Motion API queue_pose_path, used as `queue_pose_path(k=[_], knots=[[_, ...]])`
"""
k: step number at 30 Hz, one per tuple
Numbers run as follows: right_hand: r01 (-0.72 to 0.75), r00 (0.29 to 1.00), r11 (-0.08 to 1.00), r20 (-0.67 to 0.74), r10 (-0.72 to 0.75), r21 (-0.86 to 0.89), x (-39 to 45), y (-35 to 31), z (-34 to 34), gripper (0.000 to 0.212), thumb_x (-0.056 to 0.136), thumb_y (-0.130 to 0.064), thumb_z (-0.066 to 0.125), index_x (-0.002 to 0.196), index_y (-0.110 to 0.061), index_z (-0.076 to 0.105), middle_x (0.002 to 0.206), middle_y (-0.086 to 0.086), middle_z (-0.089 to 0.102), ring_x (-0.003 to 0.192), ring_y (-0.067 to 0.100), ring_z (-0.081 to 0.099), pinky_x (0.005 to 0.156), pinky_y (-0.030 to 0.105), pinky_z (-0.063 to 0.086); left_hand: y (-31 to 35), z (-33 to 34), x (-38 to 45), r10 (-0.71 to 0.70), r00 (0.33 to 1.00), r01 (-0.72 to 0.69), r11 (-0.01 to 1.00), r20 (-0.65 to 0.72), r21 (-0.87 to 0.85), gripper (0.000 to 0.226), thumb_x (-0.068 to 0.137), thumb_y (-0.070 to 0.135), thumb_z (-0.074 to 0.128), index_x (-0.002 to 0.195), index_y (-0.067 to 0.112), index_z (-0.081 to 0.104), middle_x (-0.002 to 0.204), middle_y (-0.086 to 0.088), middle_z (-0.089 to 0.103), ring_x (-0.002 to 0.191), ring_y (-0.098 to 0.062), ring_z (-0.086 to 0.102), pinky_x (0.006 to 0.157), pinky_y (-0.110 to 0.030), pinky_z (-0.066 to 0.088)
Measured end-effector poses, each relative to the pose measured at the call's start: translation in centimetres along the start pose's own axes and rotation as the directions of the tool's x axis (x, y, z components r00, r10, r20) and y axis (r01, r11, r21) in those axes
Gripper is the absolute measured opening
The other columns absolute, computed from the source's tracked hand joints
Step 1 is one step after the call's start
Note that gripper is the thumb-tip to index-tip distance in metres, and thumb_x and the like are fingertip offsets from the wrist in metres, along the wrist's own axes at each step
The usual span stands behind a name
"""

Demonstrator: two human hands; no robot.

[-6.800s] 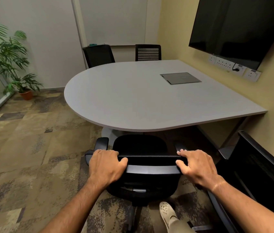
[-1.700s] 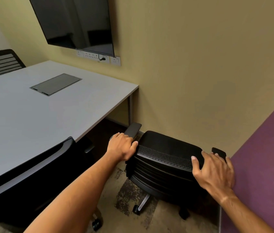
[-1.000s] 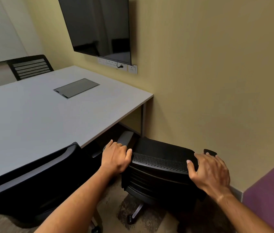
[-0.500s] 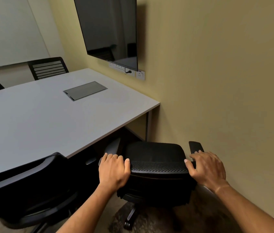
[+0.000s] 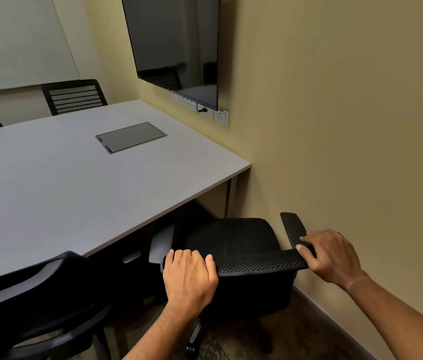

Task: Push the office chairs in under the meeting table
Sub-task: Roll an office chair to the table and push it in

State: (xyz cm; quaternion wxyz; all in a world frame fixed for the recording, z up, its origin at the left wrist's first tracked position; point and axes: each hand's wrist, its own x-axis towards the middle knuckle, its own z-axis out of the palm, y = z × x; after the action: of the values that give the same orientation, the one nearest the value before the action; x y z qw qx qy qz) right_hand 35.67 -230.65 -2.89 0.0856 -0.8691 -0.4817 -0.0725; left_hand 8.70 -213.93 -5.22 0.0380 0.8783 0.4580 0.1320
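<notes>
Black plastic of a chair back [image 5: 23,287] filled the lower left corner, its top rail level with the near edge of the grey surface [image 5: 62,193], the seat below it hidden. Farther back on the left, a slatted chair [image 5: 74,97] stood at the far edge of the surface, beside a whiteboard [image 5: 18,40]. A closed metal hatch [image 5: 130,137] lay flush in the surface near its wall side. A dark screen [image 5: 176,45] hung on the yellow wall above a row of sockets [image 5: 200,109]. Below the corner of the surface stood the mesh-backed chair [image 5: 233,242], its seat partly beneath the edge. The left hand [image 5: 188,278] gripped the left end of its top rail with curled fingers. The right hand [image 5: 331,255] held the rail's right end, fingers reaching onto the right armrest [image 5: 292,226], which sat just beside the wall
</notes>
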Motion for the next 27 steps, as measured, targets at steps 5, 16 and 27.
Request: queue_pose_path(k=[5,16,27], knots=[[0.029,1.000,0.999,0.004,-0.030,0.016,1.8,-0.2,0.1,0.048,0.080,-0.045,0.053,0.103,-0.009,0.075,0.106,0.014,0.073,0.103,0.030,0.067,0.097,0.046,0.047,-0.3,-0.2,1.7,-0.013,1.000,0.013,0.999,-0.003,-0.029,0.051,0.091,0.047,0.025,0.067,0.017,0.060,0.082,-0.001,0.068,0.086,-0.016,0.063,0.097,-0.037,0.042],[0.169,0.986,0.983,-0.019,-0.168,0.073,6.2,2.7,1.2,0.048,0.082,-0.048,0.051,0.105,-0.013,0.074,0.106,0.011,0.074,0.104,0.028,0.067,0.087,0.041,0.051,2.8,0.5,2.8,-0.139,0.988,0.139,0.990,-0.064,-0.003,0.048,0.090,0.046,0.021,0.058,0.020,0.046,0.066,0.004,0.056,0.066,-0.013,0.048,0.086,-0.036,0.046],[0.304,0.953,0.947,-0.038,-0.302,0.104,9.9,8.6,1.6,0.051,0.080,-0.052,0.048,0.098,-0.013,0.076,0.099,0.010,0.075,0.097,0.028,0.069,0.084,0.041,0.052,9.7,1.8,1.4,-0.259,0.961,0.260,0.966,-0.096,0.000,0.046,0.090,0.047,0.024,0.060,0.020,0.047,0.066,0.005,0.056,0.066,-0.012,0.049,0.084,-0.035,0.046]])
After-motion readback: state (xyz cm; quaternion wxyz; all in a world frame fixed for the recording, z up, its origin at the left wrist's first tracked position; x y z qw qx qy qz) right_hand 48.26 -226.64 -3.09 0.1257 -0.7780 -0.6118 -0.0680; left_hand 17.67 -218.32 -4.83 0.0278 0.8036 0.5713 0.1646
